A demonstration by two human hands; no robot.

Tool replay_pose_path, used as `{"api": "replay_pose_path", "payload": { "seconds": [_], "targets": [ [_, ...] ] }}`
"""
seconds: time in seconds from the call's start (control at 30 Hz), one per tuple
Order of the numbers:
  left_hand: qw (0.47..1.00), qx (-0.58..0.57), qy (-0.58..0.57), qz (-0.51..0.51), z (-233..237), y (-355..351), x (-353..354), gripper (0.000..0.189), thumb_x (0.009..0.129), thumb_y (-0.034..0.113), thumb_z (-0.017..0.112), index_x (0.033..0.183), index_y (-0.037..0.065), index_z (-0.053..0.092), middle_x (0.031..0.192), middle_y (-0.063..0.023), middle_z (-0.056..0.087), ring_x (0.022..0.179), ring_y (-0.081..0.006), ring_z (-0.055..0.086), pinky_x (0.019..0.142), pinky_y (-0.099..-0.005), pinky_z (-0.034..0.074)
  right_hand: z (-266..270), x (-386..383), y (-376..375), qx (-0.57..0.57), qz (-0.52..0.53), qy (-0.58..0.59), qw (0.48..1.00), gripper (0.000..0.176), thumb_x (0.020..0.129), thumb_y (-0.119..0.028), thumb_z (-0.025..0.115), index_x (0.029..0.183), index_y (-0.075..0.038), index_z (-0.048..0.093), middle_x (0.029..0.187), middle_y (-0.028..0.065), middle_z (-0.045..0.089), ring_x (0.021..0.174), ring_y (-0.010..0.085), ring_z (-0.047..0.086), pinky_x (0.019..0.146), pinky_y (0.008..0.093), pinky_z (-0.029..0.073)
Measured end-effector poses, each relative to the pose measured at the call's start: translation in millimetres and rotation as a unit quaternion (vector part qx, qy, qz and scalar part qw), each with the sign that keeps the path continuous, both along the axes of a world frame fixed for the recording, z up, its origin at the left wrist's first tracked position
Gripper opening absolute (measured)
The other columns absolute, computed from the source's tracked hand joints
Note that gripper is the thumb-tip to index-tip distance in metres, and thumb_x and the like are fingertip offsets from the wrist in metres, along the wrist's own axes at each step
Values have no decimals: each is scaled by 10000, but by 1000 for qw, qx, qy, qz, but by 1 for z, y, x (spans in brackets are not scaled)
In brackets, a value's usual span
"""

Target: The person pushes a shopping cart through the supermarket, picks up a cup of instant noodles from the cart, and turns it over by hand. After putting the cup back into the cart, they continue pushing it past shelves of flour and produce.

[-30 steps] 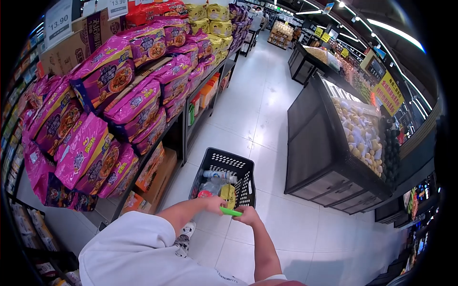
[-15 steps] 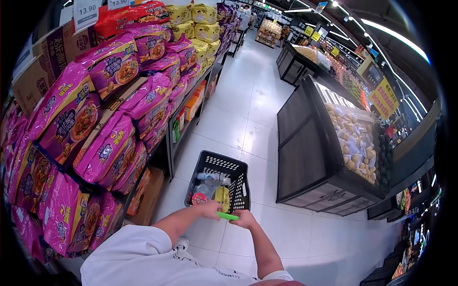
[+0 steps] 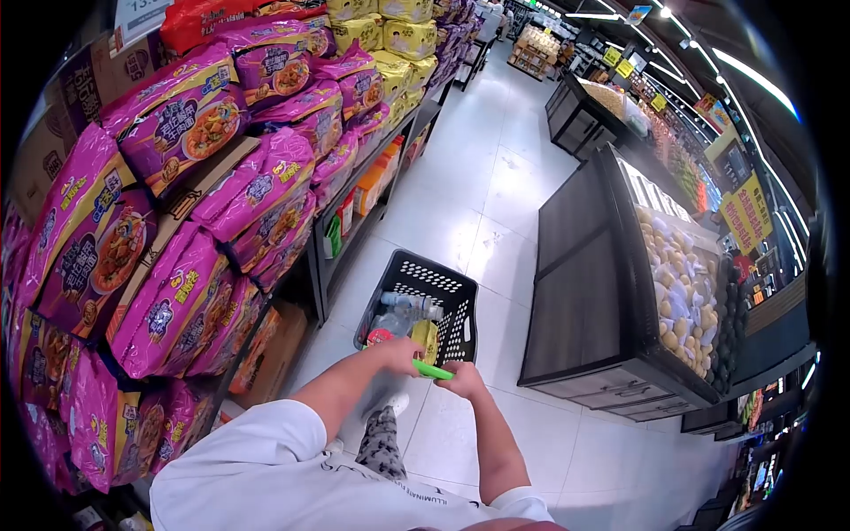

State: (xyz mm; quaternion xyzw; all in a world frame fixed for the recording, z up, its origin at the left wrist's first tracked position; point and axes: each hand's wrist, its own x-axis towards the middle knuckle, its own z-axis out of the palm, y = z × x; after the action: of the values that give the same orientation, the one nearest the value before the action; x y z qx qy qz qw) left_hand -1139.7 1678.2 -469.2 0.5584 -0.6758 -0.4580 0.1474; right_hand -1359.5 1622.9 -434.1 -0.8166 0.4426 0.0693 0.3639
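Observation:
Both my hands grip a bright green handle that belongs to a black shopping basket on the floor in front of me. My left hand is closed round the handle's left end. At the right end, my right hand is wrapped about it. Inside the basket lie clear plastic bottles, a round red-topped item and a yellow pack. My left forearm and hand cover part of the basket's near side.
Shelves on the left are piled with purple noodle packs and yellow packs. A dark produce stand holding bagged potatoes or similar round produce stands at right. A tiled aisle runs between them.
I have moved forward along the aisle, and a leg in patterned trousers now shows below the basket. My hands, still on the handle, and the basket sit slightly higher and further right in view.

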Motion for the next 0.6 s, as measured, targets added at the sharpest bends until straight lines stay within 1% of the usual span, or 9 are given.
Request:
{"api": "replay_pose_path", "payload": {
  "seconds": [0.1,0.17,0.27,0.3,0.37,0.47,0.53,0.6],
  "targets": [
    [1000,0,-19,16,-1,-25,5,551,569,308,765,1045,70,622,932,-132,660,824,-254,642,728,-353,515,-5,5,-28,13,-4,-9,1000,423,616,-304,761,940,-44,680,899,129,682,818,254,656,773,325,509],
    [999,-7,-32,26,-4,-37,8,541,573,325,760,1037,81,625,943,-125,660,829,-265,641,733,-363,514,-9,7,-44,12,6,-24,1000,441,605,-338,745,932,-48,682,872,148,676,808,276,652,763,344,506],
    [998,-30,-55,10,-14,-59,13,517,574,342,751,1007,84,635,939,-129,662,837,-277,639,737,-370,512,-18,10,-69,25,23,-46,998,465,602,-359,741,941,-47,681,872,159,673,816,288,651,774,349,503],
    [998,-17,-65,0,-14,-65,15,498,579,353,742,988,87,642,930,-131,663,839,-282,638,739,-378,511,-20,11,-76,31,25,-46,998,466,603,-360,742,944,-47,681,877,158,674,820,287,651,778,348,503],
    [996,4,-91,-20,-10,-81,20,466,589,377,723,951,93,655,913,-133,664,844,-293,634,744,-392,508,-25,15,-91,39,32,-57,997,470,606,-360,744,950,-47,680,887,157,674,831,285,652,788,346,501],
    [991,-11,-130,-42,3,-98,24,422,612,401,688,914,106,671,887,-133,665,846,-301,630,751,-409,503,-30,19,-113,48,47,-80,994,474,612,-356,746,962,-44,678,908,154,675,850,280,652,802,343,498],
    [989,-23,-140,-39,13,-108,26,409,629,408,672,912,112,676,892,-134,664,849,-307,627,760,-417,499,-26,24,-127,52,56,-93,993,477,615,-351,747,973,-43,676,926,151,675,862,277,652,810,342,496],
    [985,-37,-167,-37,12,-121,30,395,643,401,669,916,115,678,893,-133,665,851,-309,627,766,-416,499,-25,32,-143,62,61,-80,993,482,613,-347,751,983,-47,677,947,154,672,877,274,650,820,343,493]
  ]
}}
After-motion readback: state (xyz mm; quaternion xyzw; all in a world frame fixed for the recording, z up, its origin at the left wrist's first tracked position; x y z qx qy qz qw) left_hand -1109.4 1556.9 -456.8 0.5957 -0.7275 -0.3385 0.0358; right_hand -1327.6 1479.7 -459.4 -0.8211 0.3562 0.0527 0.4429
